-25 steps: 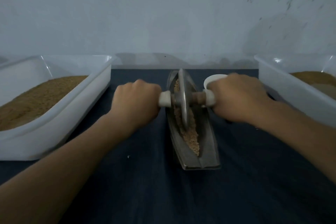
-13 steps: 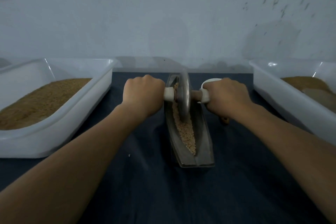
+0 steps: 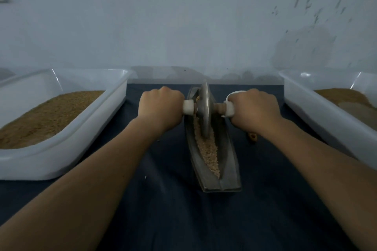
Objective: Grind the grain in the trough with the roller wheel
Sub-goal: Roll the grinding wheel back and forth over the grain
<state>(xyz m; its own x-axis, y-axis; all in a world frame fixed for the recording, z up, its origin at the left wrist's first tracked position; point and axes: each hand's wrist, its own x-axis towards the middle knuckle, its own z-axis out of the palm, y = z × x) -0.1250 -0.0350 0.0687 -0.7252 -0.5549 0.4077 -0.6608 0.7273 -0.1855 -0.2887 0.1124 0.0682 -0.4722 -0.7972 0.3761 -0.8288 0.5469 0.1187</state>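
Observation:
A narrow boat-shaped metal trough (image 3: pixel 229 167) lies lengthwise on the dark blue cloth, with pale crushed grain (image 3: pixel 210 153) along its groove. A metal roller wheel (image 3: pixel 204 108) stands upright in the far half of the trough. My left hand (image 3: pixel 161 107) grips the wheel's left white handle and my right hand (image 3: pixel 254 108) grips the right white handle. Both arms stretch forward.
A white tub (image 3: pixel 85 138) of brown grain sits at the left. Another white tub (image 3: pixel 318 112) holding brown meal sits at the right. A white cup rim (image 3: pixel 234 93) peeks out behind my right hand. A small wooden piece (image 3: pixel 253 137) lies under my right wrist. The wall stands close behind.
Both hands have pushed the wheel away from me, from the middle of the trough toward its far end. More grain shows in the near half of the groove.

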